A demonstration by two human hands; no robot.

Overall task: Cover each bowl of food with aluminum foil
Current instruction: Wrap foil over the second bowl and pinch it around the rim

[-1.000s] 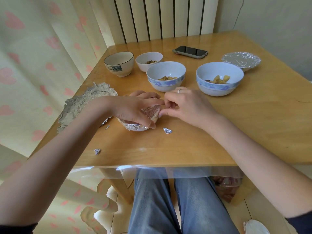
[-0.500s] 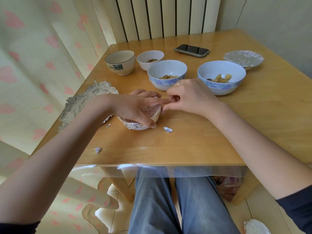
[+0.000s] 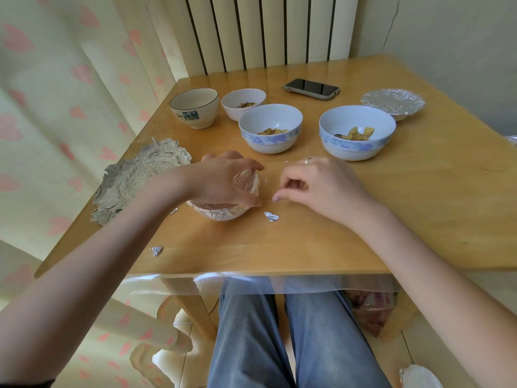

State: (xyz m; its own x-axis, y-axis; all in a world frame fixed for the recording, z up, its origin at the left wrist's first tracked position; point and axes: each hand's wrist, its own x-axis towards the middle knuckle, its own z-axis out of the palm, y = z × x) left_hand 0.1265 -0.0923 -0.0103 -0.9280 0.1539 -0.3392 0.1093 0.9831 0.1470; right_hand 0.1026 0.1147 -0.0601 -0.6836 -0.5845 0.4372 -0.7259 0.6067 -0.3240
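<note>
Your right hand [image 3: 321, 186] has pulled away from the foil-covered bowl [image 3: 223, 208] since half a second ago; it was pinching at the rim then, and now sits on the surface [image 3: 419, 205] just to the right of the bowl, apart from it. Its fingers are loosely curled, thumb and forefinger close together, and you cannot tell whether a scrap of foil is held between them. A ring shows on one finger.

Your left hand [image 3: 221, 180] stays spread over the top of the bowl, fingers curved down round the far edge and thumb pressed against the near right rim, gripping it through the foil. Your left forearm comes in low from the lower left, your right from the lower right.

Most of the bowl is hidden under your left hand; only the near foil edge and a patch of the top show. A foil scrap [image 3: 271, 217] lies just below your right hand, another [image 3: 156, 250] near the surface edge below your left forearm. Beyond your hands stand two blue-patterned bowls [image 3: 270, 135] [image 3: 356, 141] with food, uncovered, and a second foil-covered bowl [image 3: 391, 103] far right.
</note>
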